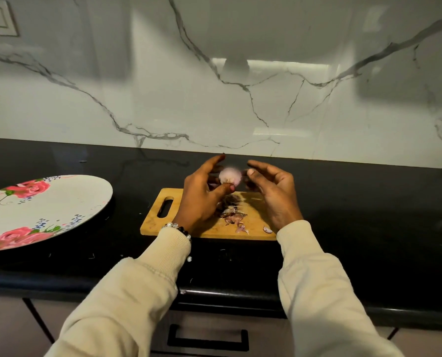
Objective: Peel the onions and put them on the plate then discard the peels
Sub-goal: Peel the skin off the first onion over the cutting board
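Onion, nearly peeled, pinched in left hand over cutting board; right hand loose, empty; plate likely next.

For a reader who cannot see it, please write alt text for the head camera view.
A person's left hand holds a peeled, pale pink onion above a wooden cutting board strewn with onion peels, while the right hand hovers beside it, fingers loosely curled. A rose-patterned plate lies to the left on the black countertop.
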